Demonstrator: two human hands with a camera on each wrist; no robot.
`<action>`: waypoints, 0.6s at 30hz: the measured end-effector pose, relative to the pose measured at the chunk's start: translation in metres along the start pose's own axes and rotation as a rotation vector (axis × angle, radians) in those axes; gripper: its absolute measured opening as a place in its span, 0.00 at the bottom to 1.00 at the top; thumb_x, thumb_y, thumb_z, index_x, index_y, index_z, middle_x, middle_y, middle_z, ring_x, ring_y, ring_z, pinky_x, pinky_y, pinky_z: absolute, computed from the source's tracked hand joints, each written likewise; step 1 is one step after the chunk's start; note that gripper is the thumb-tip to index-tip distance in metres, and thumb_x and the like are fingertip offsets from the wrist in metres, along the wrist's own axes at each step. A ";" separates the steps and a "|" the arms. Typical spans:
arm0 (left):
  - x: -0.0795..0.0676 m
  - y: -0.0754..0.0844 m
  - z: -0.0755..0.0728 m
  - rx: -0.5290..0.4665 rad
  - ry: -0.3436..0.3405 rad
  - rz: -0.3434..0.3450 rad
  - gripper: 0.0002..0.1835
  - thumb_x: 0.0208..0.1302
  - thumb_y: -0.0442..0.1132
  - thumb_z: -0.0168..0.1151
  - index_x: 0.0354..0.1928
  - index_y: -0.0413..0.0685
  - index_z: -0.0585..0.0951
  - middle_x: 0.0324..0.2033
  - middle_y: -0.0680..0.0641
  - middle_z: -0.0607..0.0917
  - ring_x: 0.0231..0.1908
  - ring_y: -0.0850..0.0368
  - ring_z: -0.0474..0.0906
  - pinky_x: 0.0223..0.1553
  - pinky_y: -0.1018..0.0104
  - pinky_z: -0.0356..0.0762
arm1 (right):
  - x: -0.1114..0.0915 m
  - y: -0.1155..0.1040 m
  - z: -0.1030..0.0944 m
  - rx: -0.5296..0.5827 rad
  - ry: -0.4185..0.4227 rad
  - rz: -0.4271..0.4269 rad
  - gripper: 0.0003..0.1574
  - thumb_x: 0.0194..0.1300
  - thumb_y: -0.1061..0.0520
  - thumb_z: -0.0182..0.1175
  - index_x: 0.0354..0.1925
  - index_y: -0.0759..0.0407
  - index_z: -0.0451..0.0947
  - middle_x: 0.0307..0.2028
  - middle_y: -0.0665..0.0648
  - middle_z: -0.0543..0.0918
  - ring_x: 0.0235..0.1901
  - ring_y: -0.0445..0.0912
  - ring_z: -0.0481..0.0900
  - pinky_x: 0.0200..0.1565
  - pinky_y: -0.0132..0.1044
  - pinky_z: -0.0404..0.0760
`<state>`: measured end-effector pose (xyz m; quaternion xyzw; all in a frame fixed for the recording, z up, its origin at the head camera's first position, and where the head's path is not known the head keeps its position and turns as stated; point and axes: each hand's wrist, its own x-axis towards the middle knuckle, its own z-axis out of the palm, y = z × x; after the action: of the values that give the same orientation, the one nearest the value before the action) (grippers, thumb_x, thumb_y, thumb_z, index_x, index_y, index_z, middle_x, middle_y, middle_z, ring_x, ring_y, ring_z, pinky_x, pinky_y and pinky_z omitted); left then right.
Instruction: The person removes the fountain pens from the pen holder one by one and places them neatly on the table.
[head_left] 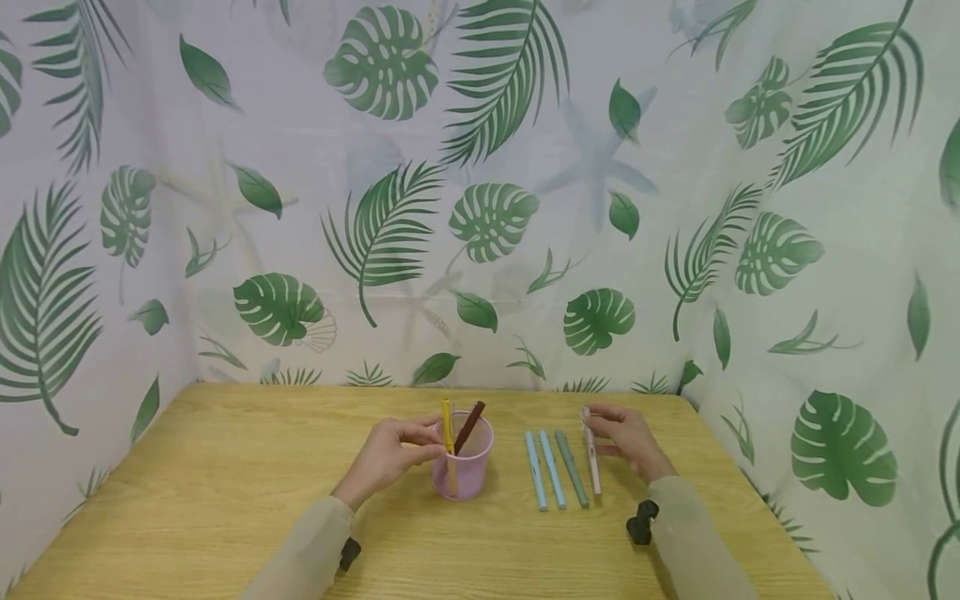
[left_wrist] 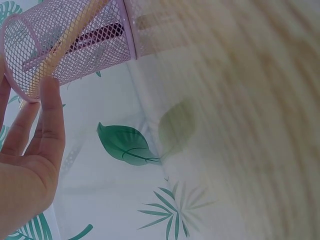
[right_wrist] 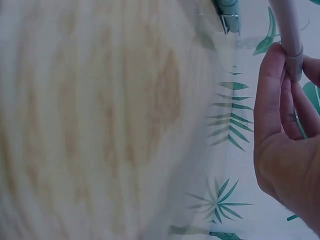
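Note:
My left hand [head_left: 395, 454] is at the near-left rim of a pink mesh pen cup [head_left: 471, 475], its thumb and fingertips pinching a yellow pen [head_left: 447, 429] that stands inside. A dark red pen [head_left: 471, 427] leans in the same cup towards the right. To the right, my right hand [head_left: 626, 437] pinches the upper end of a pale pinkish pen [head_left: 592, 462] between thumb and fingers; its lower end points towards me. The wrist view shows that pen [right_wrist: 292, 35] between the fingertips.
Between cup and right hand, two light blue pens [head_left: 536, 471] and a grey-green pen [head_left: 572, 468] lie side by side on the wooden table [head_left: 300, 483]. A leaf-patterned cloth [head_left: 487, 333] hangs along the table's back and sides.

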<state>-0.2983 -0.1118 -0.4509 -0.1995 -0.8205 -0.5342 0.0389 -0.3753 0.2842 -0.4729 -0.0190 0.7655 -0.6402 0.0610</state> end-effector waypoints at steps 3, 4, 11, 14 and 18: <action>0.000 0.001 0.000 -0.003 -0.003 0.002 0.02 0.50 0.45 0.68 0.27 0.60 0.85 0.55 0.49 0.75 0.55 0.58 0.71 0.50 0.57 0.71 | 0.000 0.003 -0.001 -0.012 0.003 0.006 0.30 0.63 0.56 0.57 0.60 0.67 0.64 0.52 0.66 0.73 0.41 0.46 0.78 0.43 0.47 0.77; 0.000 0.001 0.000 -0.005 -0.006 0.003 0.02 0.50 0.45 0.68 0.27 0.60 0.85 0.55 0.49 0.75 0.55 0.58 0.70 0.50 0.57 0.71 | 0.000 0.004 -0.001 -0.013 0.012 0.015 0.29 0.63 0.56 0.57 0.59 0.66 0.65 0.52 0.66 0.74 0.41 0.46 0.78 0.43 0.47 0.77; 0.000 0.001 0.000 0.009 -0.006 0.007 0.02 0.50 0.45 0.68 0.27 0.59 0.85 0.54 0.49 0.76 0.54 0.59 0.71 0.50 0.58 0.72 | 0.000 0.008 -0.002 -0.104 0.003 0.066 0.29 0.63 0.55 0.57 0.59 0.64 0.65 0.52 0.64 0.74 0.43 0.47 0.78 0.42 0.43 0.78; 0.000 0.001 0.000 0.008 -0.006 0.009 0.02 0.50 0.45 0.68 0.27 0.59 0.85 0.54 0.49 0.76 0.54 0.59 0.71 0.50 0.58 0.71 | 0.001 0.007 -0.002 -0.147 -0.003 0.080 0.28 0.62 0.54 0.58 0.58 0.63 0.67 0.50 0.62 0.76 0.42 0.47 0.78 0.41 0.43 0.79; 0.000 0.001 0.000 0.006 -0.007 0.009 0.03 0.50 0.45 0.68 0.28 0.59 0.85 0.54 0.49 0.76 0.55 0.60 0.70 0.51 0.57 0.71 | 0.002 0.005 -0.002 -0.197 -0.018 0.095 0.27 0.62 0.53 0.58 0.57 0.62 0.69 0.46 0.62 0.78 0.40 0.48 0.79 0.39 0.42 0.79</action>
<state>-0.2983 -0.1111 -0.4501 -0.2048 -0.8213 -0.5310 0.0390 -0.3775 0.2866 -0.4781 0.0057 0.8243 -0.5580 0.0958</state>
